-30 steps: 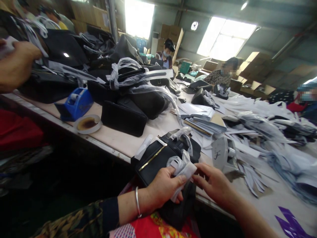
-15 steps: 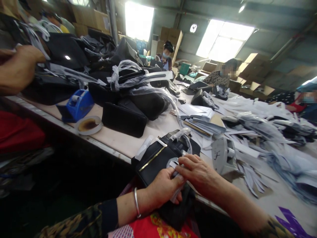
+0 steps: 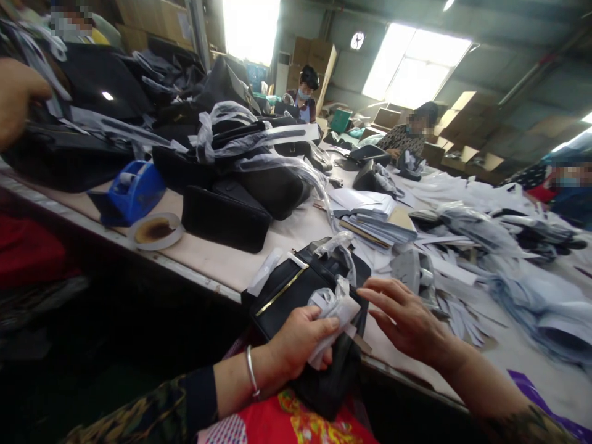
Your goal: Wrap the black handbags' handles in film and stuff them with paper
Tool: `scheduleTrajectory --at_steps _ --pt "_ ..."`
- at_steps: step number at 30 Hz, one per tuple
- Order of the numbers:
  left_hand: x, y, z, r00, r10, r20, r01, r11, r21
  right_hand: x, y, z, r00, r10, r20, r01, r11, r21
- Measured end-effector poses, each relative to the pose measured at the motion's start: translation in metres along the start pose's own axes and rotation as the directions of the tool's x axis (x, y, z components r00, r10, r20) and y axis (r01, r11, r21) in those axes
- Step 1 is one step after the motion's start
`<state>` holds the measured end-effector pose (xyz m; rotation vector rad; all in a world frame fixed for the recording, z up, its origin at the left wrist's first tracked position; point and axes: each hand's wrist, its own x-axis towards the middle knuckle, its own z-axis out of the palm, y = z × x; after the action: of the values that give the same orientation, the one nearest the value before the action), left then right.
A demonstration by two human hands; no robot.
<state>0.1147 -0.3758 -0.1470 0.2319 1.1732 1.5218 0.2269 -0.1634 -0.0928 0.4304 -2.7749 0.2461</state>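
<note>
Black bag (image 3: 280, 317), one — lying across the near edge of the surface (image 3: 217, 254), lower end above a red cloth (image 3: 272, 422), apparently propped so both hands can get at it; white wrapping (image 3: 341, 311), over the bag, pinched in the left hand's (image 3: 300, 338) grip, probably to keep its folds together; right hand (image 3: 407, 314), grip wide and holding nothing, just beside the wrapping. Outward: blue tape dispenser (image 3: 132, 192), near the surface's edge — likely for easy reach.

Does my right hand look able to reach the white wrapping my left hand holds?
Likely yes: your right hand is open nearby, and the white wrapping sticks out uncovered above your left hand.
</note>
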Motion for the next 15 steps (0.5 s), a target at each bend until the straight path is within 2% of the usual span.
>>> scheduleTrajectory --at_steps 3,6,8,12,15 --pt "-0.001 0.001 0.000 1.000 -0.025 0.013 0.025 0.999 -0.032 -0.029 0.000 0.015 0.998 -0.025 -0.049 0.016 0.984 -0.178" --pt "0.000 0.002 0.000 1.000 -0.012 0.022 0.013 0.999 -0.037 -0.042 -0.010 0.028 0.984 -0.053 -0.170 0.008 0.967 -0.256" --pt "0.001 0.001 0.000 1.000 -0.007 0.027 0.008 0.999 -0.032 -0.039 -0.017 0.031 0.980 -0.084 -0.178 0.038 0.968 -0.247" --pt "0.003 -0.003 0.000 1.000 0.002 0.016 -0.002 1.000 0.007 -0.016 -0.027 0.021 0.980 -0.191 -0.049 0.183 0.973 -0.141" --pt "0.003 -0.006 0.002 0.999 0.035 0.024 -0.036 0.997 0.065 0.003 -0.034 0.012 0.979 -0.201 -0.033 0.198 0.977 -0.078"
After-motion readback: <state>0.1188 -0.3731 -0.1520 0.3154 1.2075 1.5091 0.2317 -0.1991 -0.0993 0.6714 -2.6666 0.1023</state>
